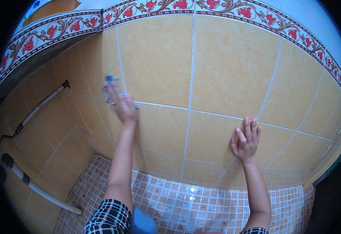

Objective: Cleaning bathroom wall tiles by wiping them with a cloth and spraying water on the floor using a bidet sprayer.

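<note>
My left hand (122, 103) presses a bunched cloth (109, 84) flat against the yellow wall tiles (158, 58), near a vertical grout line at the left of the wall. A ring is on one of its fingers, and the hand looks slightly blurred. Parts of the cloth show beyond the fingertips and along both sides of the hand. To the right, my right hand (246, 140) rests on the same wall with its fingers spread and holds nothing. Its fingertips touch the horizontal grout line.
A flower-patterned border (180, 4) tops the wall. On the left wall are a thin pipe (43, 102) and a thicker white pipe (50, 196) reaching down to the mosaic floor (176, 201). A smooth blue object (142, 222) is below my left arm.
</note>
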`<action>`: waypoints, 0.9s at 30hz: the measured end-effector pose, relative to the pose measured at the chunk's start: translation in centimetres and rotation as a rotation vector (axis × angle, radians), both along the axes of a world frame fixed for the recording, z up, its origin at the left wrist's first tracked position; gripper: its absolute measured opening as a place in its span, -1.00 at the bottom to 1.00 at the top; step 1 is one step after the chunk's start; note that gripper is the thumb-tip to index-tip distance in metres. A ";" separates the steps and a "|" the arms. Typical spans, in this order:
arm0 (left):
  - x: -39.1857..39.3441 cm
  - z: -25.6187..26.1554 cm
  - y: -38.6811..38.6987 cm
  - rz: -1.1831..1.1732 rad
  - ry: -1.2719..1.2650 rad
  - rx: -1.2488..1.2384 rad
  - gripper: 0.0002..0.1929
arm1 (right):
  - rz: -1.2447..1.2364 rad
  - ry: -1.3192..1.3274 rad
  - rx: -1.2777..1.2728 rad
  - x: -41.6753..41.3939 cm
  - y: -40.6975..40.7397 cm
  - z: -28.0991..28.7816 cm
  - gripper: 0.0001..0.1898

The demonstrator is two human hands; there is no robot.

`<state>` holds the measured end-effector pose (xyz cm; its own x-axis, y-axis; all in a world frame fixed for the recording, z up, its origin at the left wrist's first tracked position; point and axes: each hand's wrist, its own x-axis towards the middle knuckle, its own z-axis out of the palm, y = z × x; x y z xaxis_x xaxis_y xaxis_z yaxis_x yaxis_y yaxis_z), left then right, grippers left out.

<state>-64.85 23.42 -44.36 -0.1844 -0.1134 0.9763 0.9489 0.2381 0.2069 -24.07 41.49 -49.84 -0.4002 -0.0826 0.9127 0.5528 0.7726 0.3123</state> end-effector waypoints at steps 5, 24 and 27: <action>-3.4 -5.5 -1.4 0.061 -0.195 0.162 -0.40 | -0.027 0.092 -0.036 -1.5 -0.7 -0.7 -0.55; -6.7 -17.7 -3.6 -0.013 -0.282 0.055 -0.33 | -0.041 0.092 0.053 -2.2 -0.5 -0.3 -0.50; -4.4 -20.5 -2.0 -0.008 -0.656 0.238 -0.35 | -0.029 0.105 0.064 -2.4 -0.5 -0.3 -0.49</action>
<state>-69.29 21.41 -64.89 -0.7291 -0.3065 0.6120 0.6118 0.1092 0.7835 -26.45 40.99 -50.15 -0.3061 -0.1316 0.9429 0.6064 0.7365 0.2997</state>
